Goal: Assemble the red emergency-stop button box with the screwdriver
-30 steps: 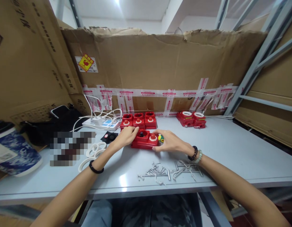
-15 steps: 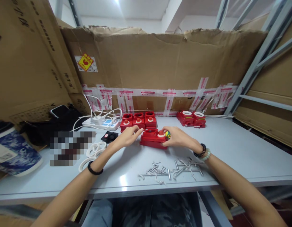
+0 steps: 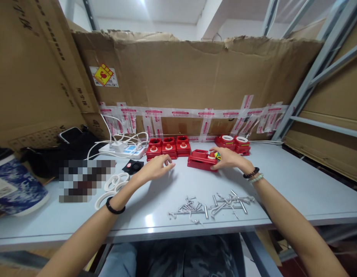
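My right hand [image 3: 229, 157] grips the right end of a red housing [image 3: 199, 161], which has a raised round part with a white ring. A small yellow and green piece [image 3: 217, 156] shows by my fingers; its kind is mostly hidden. To the left, my left hand [image 3: 155, 167] hovers above the table, fingers curved and apart, with nothing in it. Behind it, three similar red housings [image 3: 169, 149] stand in a row. Closer to the front edge lie loose screws and metal pins [image 3: 192, 206], with more rods and pins [image 3: 232, 202] beside them.
Two red housings with white rings [image 3: 234, 143] stand at the back right. White rings [image 3: 114, 182] and a black part [image 3: 133, 166] lie on the left, near a power strip [image 3: 124, 150] with cables and a patterned cup [image 3: 19, 188]. Cardboard [image 3: 178, 77] walls the back.
My right hand has carried the red housing to the right and slightly back, away from my left hand. The left hand has let go of it and stays about where it was.
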{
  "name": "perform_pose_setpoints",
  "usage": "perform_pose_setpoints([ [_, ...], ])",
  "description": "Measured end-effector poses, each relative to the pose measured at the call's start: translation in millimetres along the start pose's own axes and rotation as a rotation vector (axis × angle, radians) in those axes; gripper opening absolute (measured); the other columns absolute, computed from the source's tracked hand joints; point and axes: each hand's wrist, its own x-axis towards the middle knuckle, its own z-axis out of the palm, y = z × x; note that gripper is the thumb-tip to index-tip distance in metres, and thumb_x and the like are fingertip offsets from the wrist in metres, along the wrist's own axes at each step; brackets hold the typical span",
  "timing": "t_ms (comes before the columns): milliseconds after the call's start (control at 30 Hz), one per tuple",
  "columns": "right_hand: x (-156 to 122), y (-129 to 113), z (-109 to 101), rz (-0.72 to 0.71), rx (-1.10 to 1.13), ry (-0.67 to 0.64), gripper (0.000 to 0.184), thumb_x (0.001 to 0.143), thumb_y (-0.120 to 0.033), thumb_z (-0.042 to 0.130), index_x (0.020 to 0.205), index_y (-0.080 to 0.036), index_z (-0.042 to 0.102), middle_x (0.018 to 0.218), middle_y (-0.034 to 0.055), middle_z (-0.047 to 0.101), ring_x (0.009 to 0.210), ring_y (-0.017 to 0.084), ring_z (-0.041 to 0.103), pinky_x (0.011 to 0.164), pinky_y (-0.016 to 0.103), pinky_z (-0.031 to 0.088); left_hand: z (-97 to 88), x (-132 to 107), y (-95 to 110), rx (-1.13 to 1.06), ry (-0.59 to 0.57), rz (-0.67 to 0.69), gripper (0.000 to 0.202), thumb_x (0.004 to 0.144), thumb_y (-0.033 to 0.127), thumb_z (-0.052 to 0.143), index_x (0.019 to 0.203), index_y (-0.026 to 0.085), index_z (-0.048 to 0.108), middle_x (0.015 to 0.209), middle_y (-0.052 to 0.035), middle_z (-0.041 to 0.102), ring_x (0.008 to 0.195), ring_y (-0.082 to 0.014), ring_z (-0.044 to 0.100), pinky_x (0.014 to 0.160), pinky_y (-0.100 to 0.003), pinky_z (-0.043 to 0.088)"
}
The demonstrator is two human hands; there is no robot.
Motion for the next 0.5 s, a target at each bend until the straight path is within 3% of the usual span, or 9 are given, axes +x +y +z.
perform_pose_setpoints([
  [100, 2.6, 7.5, -0.4, -0.078, 0.045, -0.04, 0.063, 0.063, -0.04, 0.072, 0.121, -0.019, 0.055, 0.119, 0.0077, 0.063, 0.104, 0.022, 0.06, 0.087, 0.028, 0.044, -0.2, -0.1, -1.0, 0.02, -0.014, -0.001, 0.033, 0.087, 0.047, 0.044, 0.094, 0.019, 0.059, 0.097, -0.0075, 0.067, 0.081, -0.0216, 0.062, 0.069, -0.03, 0.044],
  [200, 1.5, 10.2, -1.7, -0.077, 0.041, -0.045, 0.062, 0.063, -0.042, 0.072, 0.118, -0.02, 0.056, 0.117, 0.0074, 0.064, 0.103, 0.023, 0.06, 0.086, 0.029, 0.044, 0.0, -0.3, -2.2, 0.037, -0.034, -0.003, 0.034, 0.087, 0.048, 0.044, 0.096, 0.019, 0.059, 0.098, -0.0074, 0.067, 0.081, -0.0215, 0.062, 0.068, -0.03, 0.044],
  [333, -5.1, 15.2, -6.5, 0.024, -0.016, -0.032, 0.069, 0.057, -0.044, 0.075, 0.119, -0.019, 0.055, 0.115, 0.011, 0.064, 0.102, 0.028, 0.06, 0.083, 0.033, 0.045, 0.0, -0.9, -2.7, 0.058, -0.055, -0.012, 0.035, 0.087, 0.048, 0.043, 0.099, 0.019, 0.058, 0.099, -0.0076, 0.067, 0.08, -0.0217, 0.063, 0.068, -0.03, 0.044],
  [500, -3.2, 12.5, -4.5, 0.233, -0.108, 0.068, 0.061, 0.063, -0.049, 0.069, 0.111, -0.015, 0.053, 0.106, 0.0166, 0.066, 0.097, 0.034, 0.062, 0.073, 0.038, 0.045, 0.6, -1.4, -2.6, 0.076, -0.075, -0.02, 0.037, 0.086, 0.05, 0.044, 0.102, 0.02, 0.057, 0.101, -0.0081, 0.067, 0.08, -0.0223, 0.063, 0.065, -0.03, 0.043],
])
